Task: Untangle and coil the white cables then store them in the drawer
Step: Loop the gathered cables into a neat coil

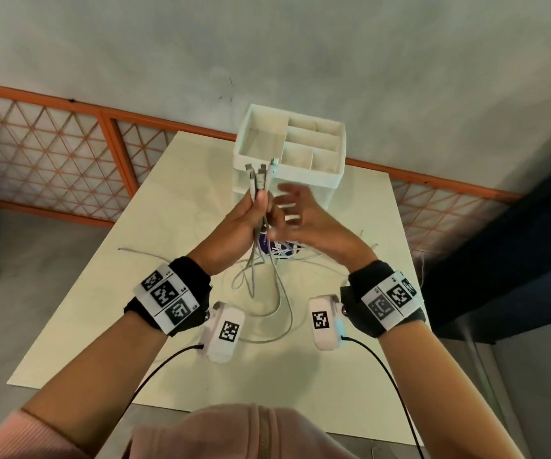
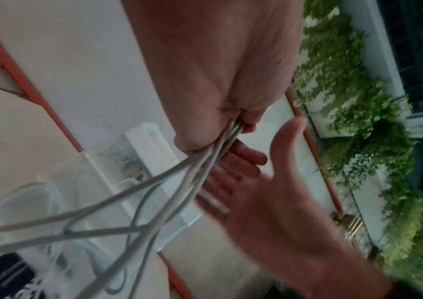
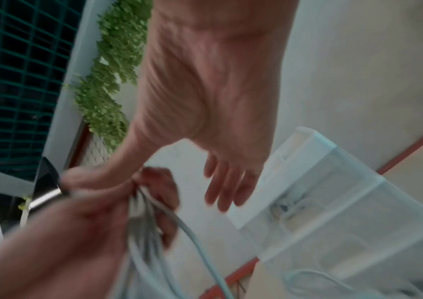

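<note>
Our left hand grips the bundled thin white cables upright, connector ends up. Our right hand hovers just beside, fingers spread wide, above the pale tabletop.

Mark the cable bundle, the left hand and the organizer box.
cable bundle [image 1: 258, 175]: head view, connector ends above the fist
left hand [image 1: 241, 220]: head view, back of the hand
organizer box [image 1: 304, 173]: head view, front rim

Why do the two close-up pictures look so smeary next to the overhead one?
Head view: mostly sharp, only the right hand smears; straight edges bow from the wide lens. Left wrist view: cables fairly crisp, the right hand soft. Right wrist view: blurriest, the left hand and the cables streaked.
</note>
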